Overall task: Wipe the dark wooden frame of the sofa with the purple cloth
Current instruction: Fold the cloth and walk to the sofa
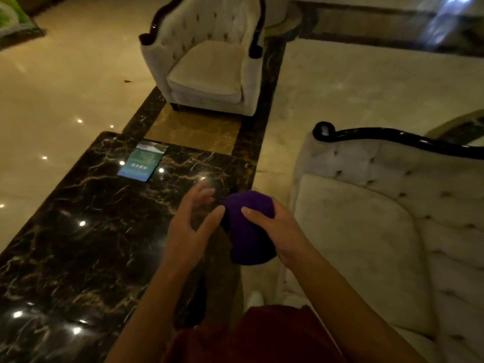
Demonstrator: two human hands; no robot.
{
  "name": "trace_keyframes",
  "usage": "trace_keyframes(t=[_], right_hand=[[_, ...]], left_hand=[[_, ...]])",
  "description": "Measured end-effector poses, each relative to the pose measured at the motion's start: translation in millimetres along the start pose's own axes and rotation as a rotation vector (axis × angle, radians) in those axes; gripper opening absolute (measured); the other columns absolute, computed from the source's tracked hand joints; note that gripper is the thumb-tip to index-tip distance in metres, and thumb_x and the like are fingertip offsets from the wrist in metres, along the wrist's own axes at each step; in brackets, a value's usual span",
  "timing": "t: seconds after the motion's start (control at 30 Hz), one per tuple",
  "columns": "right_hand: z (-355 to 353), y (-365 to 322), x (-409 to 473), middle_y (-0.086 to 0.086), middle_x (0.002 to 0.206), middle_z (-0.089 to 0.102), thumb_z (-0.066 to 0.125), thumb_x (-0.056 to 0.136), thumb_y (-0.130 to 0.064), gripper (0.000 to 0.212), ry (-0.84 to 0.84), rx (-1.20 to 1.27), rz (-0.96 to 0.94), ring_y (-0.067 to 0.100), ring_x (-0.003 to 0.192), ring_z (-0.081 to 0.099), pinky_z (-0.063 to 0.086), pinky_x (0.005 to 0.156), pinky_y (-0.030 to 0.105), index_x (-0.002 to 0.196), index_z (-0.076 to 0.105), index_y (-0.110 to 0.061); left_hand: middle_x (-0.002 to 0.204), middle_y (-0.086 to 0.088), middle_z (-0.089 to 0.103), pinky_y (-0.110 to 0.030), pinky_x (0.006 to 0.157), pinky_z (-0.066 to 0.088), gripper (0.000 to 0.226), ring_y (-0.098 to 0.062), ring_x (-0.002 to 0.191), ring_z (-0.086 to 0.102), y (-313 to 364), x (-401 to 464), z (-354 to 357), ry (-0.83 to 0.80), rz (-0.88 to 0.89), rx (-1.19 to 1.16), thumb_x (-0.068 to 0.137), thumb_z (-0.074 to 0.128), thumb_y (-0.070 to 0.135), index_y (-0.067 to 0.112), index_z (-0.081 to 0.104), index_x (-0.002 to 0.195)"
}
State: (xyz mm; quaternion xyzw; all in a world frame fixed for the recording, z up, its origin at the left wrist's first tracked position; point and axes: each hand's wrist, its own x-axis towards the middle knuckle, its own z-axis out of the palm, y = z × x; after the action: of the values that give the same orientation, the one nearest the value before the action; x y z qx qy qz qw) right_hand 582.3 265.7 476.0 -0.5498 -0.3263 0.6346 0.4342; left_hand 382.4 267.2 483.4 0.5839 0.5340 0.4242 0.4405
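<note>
My right hand [277, 231] grips the bunched purple cloth [248, 231] in front of me, thumb lying over its top. My left hand [191, 221] is just left of the cloth with fingers spread, its thumb tip at the cloth's edge. To the right stands the cream tufted sofa [392, 231]. Its glossy dark wooden frame [392, 138] curves along the top of the back and ends in a scroll at the left. Both hands are well clear of that frame, below and to its left.
A black marble table [91, 231] fills the lower left, with a teal leaflet [142, 161] on it. A cream armchair with dark trim [209, 56] stands farther off. A glass tabletop [461, 129] shows behind the sofa. The floor is polished stone.
</note>
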Motion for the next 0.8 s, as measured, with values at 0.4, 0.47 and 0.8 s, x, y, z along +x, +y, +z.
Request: trace_keyframes(t=[0.4,0.47,0.8], right_hand=[[-55.7,-44.4,73.9,-0.021,0.115,0.070,0.075,0.080,-0.062,0.042,0.345,-0.178,-0.145,0.003,0.104,0.068,0.062,0.090,0.032,0.118,0.063,-0.048],[-63.1,-50.4,94.2,-0.019,0.114,0.070,0.073,0.083,-0.060,0.040,0.437,-0.188,-0.140,0.004,0.104,0.068,0.062,0.091,0.035,0.119,0.065,-0.044],[-64.3,-105.0,201.5,-0.012,0.105,0.077,0.078,0.091,-0.044,0.014,0.724,0.019,-0.087,0.009,0.097,0.075,0.066,0.082,0.035,0.103,0.072,-0.042]], left_hand=[[0.122,0.017,0.072,-0.028,0.085,0.062,0.053,-0.008,0.112,0.071,1.4,125.7,98.2,-0.469,-0.226,-0.248,0.083,0.064,0.064,0.041,0.060,0.131],[0.118,0.013,0.075,-0.031,0.083,0.063,0.059,-0.013,0.110,0.073,-2.8,148.9,110.9,-0.500,-0.253,-0.262,0.077,0.067,0.067,0.038,0.063,0.128],[0.129,0.016,0.065,-0.017,0.079,0.059,0.079,0.002,0.112,0.068,3.0,326.0,125.2,-0.948,-0.187,-0.151,0.071,0.085,0.054,0.045,0.050,0.142]])
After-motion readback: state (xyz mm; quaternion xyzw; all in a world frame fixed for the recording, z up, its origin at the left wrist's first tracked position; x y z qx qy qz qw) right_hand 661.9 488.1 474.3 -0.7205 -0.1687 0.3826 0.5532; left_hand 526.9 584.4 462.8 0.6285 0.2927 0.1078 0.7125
